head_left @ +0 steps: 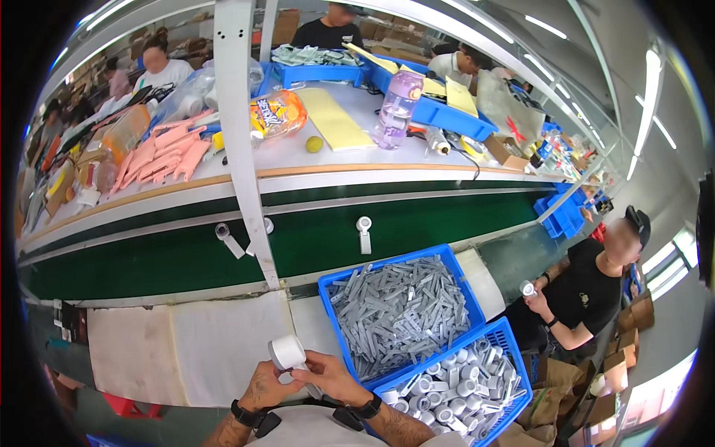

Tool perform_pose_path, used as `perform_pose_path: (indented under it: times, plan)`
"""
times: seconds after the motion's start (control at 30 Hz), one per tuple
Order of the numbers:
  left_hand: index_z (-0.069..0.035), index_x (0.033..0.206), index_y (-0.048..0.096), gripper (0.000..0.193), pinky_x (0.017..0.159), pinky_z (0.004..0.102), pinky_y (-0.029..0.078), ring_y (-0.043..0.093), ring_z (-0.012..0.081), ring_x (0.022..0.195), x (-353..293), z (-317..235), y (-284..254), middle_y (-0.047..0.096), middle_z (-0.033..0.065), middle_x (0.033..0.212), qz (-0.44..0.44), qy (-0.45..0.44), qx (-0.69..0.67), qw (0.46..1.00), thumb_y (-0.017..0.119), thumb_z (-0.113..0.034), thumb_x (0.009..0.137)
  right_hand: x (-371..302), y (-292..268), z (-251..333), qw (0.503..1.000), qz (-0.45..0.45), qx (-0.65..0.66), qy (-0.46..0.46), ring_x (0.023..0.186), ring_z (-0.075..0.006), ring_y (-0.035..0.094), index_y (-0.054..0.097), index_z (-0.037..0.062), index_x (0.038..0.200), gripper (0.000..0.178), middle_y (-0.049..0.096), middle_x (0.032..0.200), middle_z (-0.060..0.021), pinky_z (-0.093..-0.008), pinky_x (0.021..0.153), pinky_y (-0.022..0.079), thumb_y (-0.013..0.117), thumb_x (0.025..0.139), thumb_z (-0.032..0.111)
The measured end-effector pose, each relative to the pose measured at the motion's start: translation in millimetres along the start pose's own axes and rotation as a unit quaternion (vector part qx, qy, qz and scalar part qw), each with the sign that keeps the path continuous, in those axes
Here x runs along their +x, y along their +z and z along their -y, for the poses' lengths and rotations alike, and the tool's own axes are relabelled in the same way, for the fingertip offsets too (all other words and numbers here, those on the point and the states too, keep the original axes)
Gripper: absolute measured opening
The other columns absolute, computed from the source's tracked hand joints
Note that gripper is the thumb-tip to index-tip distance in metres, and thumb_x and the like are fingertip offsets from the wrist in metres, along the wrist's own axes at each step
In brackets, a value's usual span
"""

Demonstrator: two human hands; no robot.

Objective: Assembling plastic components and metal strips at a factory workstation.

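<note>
Catalogued: one white round-headed piece [289, 352], sitting between the left hand [264, 386] and the right hand [337, 378], both gripping it. Progress, by judgement: ongoing; whether this piece is finished cannot be told. Ahead of the hands, similar pieces [364, 226] are lying on a green belt [171, 249], seemingly done. Apparently remaining, right of the hands: a blue crate [467, 289] holding grey strips [406, 316], a second crate [517, 350] holding round-headed parts [465, 387]. Lettering: farther ahead, an orange bag [277, 113] is bearing bold print.
</note>
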State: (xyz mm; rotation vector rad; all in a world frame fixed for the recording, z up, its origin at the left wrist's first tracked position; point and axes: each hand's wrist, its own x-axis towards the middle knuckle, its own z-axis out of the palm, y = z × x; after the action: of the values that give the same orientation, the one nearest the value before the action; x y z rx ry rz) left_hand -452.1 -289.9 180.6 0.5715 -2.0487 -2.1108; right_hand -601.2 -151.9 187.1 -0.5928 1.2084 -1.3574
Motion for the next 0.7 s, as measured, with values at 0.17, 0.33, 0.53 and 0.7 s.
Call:
perform_pose_path:
  times: [0.17, 0.33, 0.53, 0.7]
  plan:
    - [0.002, 0.123, 0.067, 0.045, 0.096, 0.0345, 0.055, 0.070, 0.0186, 0.105, -2.1, 9.6, -7.5, 0.073, 0.0128, 0.114, -0.043, 0.016, 0.034, 0.998, 0.080, -0.016, 0.084, 11.3, 9.1, -11.4, 0.999, 0.007, -0.023, -0.047, 0.107, -0.0132, 0.060, 0.055, -0.0010, 0.138, 0.049, 0.062, 0.123, -0.0070, -0.0305, 0.089, 0.052, 0.073, 0.097, 0.019]
    - [0.001, 0.131, 0.060, 0.048, 0.094, 0.0323, 0.055, 0.067, 0.0160, 0.107, 10.5, 22.0, -6.6, 0.072, 0.0107, 0.116, -0.109, -0.021, -0.130, 0.985, 0.077, -0.022, 0.092, 4.7, 29.4, -4.2, 0.854, -0.197, -0.392, -0.279, 0.104, -0.0284, 0.063, 0.059, 0.0012, 0.137, 0.064, 0.058, 0.122, -0.0169, -0.0374, 0.085, 0.055, 0.085, 0.080, 0.017]
    - [-0.003, 0.138, 0.056, 0.049, 0.099, 0.0320, 0.051, 0.063, 0.0143, 0.114, -5.3, 7.7, -14.9, 0.069, 0.0080, 0.125, -0.168, -0.022, -0.178, 0.969, 0.072, -0.022, 0.096, 18.9, 39.4, -1.6, 0.780, -0.181, -0.505, -0.323, 0.084, -0.0276, 0.060, 0.073, 0.0073, 0.123, 0.046, 0.056, 0.101, -0.0128, -0.0376, 0.069, 0.052, 0.082, 0.078, 0.014]
    - [0.001, 0.131, 0.059, 0.044, 0.094, 0.0315, 0.052, 0.064, 0.0126, 0.109, -12.7, 17.2, -16.6, 0.071, 0.0088, 0.121, -0.193, 0.015, -0.207, 0.959, 0.074, -0.019, 0.095, 26.9, 50.6, 3.7, 0.729, -0.168, -0.540, -0.386, 0.082, -0.0315, 0.059, 0.072, 0.0029, 0.119, 0.045, 0.059, 0.094, -0.0139, -0.0409, 0.070, 0.050, 0.079, 0.075, 0.009]
